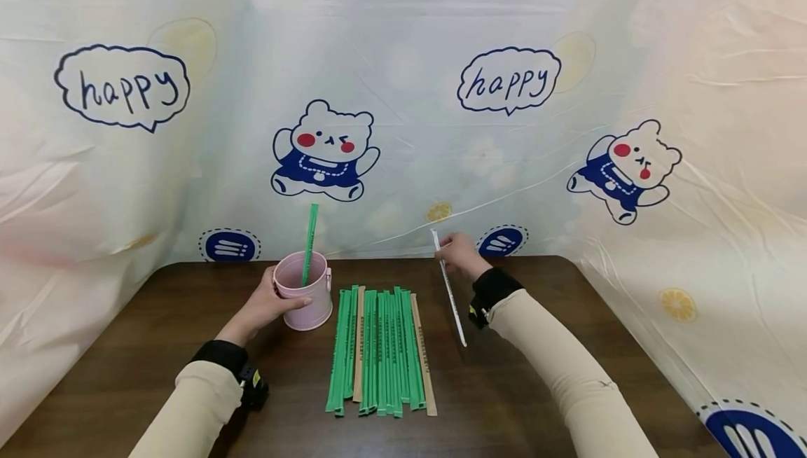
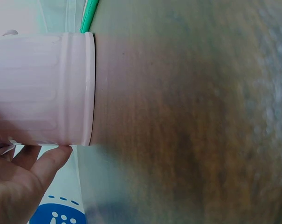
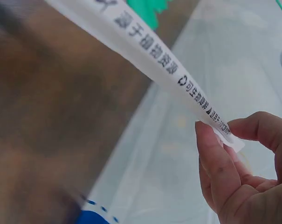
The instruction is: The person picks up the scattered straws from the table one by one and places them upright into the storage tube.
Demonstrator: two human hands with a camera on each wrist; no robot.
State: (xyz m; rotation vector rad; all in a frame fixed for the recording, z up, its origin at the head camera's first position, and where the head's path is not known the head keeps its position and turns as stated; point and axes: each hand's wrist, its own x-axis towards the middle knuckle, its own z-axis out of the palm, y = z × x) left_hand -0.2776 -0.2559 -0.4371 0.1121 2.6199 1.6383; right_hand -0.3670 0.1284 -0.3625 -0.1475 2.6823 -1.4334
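Observation:
A small pink bucket [image 1: 313, 307] stands upright on the table, left of the middle. My left hand [image 1: 261, 305] grips it from the left, the thumb across its front. One green wrapped straw [image 1: 310, 239] leans inside and sticks out above the rim. My right hand [image 1: 463, 256] pinches a white paper-wrapped straw [image 1: 450, 297] near its upper end. That straw slants down toward me; in the right wrist view, dark printed characters run along its wrapper [image 3: 164, 60]. Between the hands lies a row of green wrapped straws [image 1: 383, 353], with two brown ones [image 1: 359, 346] among them.
The dark brown wooden table [image 1: 504, 388] ends at the back against a pale hanging cloth [image 1: 403, 157] printed with bears and "happy" bubbles. The cloth also closes off both sides. Black straps with small devices sit on both wrists.

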